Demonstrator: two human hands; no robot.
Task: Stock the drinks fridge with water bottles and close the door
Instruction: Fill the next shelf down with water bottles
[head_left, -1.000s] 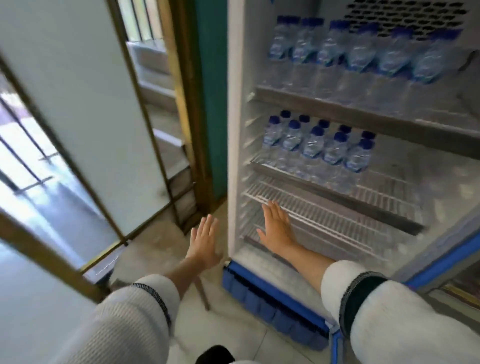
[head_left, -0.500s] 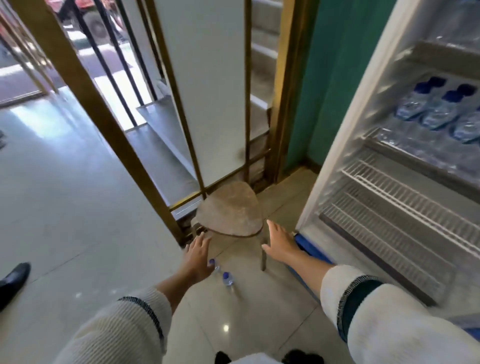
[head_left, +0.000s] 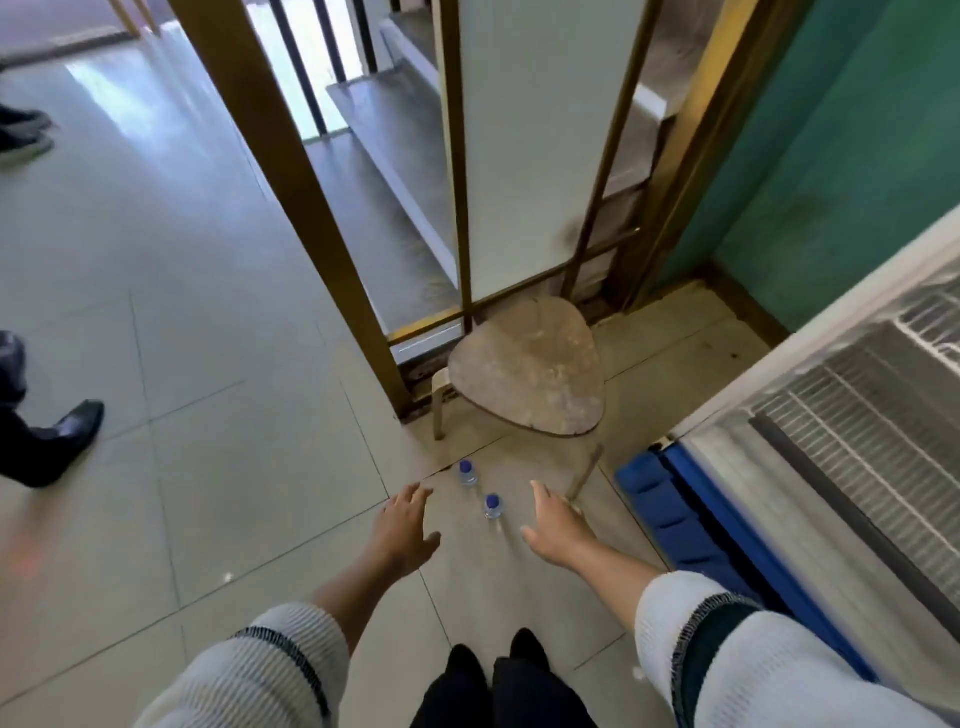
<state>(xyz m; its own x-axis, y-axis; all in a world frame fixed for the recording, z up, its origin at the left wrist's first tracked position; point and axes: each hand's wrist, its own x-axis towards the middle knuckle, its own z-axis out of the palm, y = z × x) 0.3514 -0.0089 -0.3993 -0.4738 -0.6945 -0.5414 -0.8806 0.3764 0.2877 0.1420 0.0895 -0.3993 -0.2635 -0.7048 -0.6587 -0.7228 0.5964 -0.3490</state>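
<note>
Two water bottles standing upright on floor tiles, between hands. Left hand and right hand reaching down, fingers spread, grasping nothing. Nearer bottle lying closer to right hand; open fridge to right.

I see clear bottles with blue caps, a brown mottled stool, green wall, blue fridge trim, white ribbed sleeves edged dark.

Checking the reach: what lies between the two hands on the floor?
In the head view, the nearer water bottle stands upright on the tiles between the left hand and right hand, touched by neither.
</note>
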